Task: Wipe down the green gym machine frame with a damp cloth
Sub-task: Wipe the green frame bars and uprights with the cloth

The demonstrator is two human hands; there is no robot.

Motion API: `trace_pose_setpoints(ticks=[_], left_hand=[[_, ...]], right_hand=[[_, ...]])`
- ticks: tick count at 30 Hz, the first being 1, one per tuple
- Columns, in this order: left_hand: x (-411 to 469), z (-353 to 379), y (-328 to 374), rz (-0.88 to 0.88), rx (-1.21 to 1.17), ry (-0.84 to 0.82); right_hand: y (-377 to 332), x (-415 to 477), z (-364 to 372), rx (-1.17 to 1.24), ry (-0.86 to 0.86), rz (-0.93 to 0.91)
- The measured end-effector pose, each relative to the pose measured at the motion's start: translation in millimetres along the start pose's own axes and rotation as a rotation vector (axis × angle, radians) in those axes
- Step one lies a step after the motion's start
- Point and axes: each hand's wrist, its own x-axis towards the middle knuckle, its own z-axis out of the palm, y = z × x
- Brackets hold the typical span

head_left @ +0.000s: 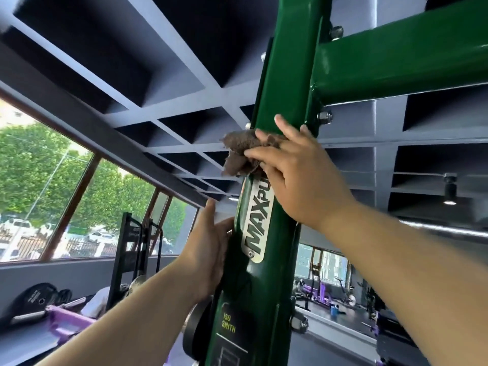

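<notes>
right grip (298, 178): fingers spread straight, pressing brown cloth (240, 151) on green frame (285, 75) | left grip (208, 247): fingers straight, flat against frame, 7 o'clock from cloth

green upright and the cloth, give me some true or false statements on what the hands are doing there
1. The right hand presses a brown cloth against the green upright with spread fingers. True.
2. The cloth sits below the metal nameplate. False: it is above the nameplate's top end.
3. The left hand holds a second cloth. False: no cloth shows in it; it rests against the upright's left side, beside the nameplate.
4. A green crossbeam joins the upright on its right side, above the cloth. True.
</notes>
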Motion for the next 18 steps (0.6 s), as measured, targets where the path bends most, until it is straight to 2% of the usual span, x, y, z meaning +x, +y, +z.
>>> trace_pose_setpoints(ticks=[2,5,7,8,11,12,18], left_hand=[[0.2,1.1,0.6,0.012,-0.012,0.021],[-2.0,6.2,1.7,0.083,-0.029,0.094],[-3.4,8.4,1.7,0.092,-0.015,0.086],[-4.4,8.4,0.9,0.071,-0.016,0.083],[-4.1,4.4,0.0,-0.007,0.003,0.093],[-3.3,3.3,0.5,-0.014,0.021,0.096],[-7.3,16.7,5.3,0.099,0.013,0.161]], right_hand=[[-13.4,-21.4,7.9,0.043,0.0,0.026],[-33.2,-70.9,12.3,0.102,-0.106,-0.13],[-24.3,-69.1,7.2,0.09,-0.131,-0.183],[-16.5,-56.6,3.1,0.094,-0.096,-0.136],[5.3,-7.9,-10.9,0.186,0.101,0.2],[5.9,-1.0,-10.4,0.21,0.136,0.249],[-45.4,-93.9,19.8,0.26,0.106,0.111]])
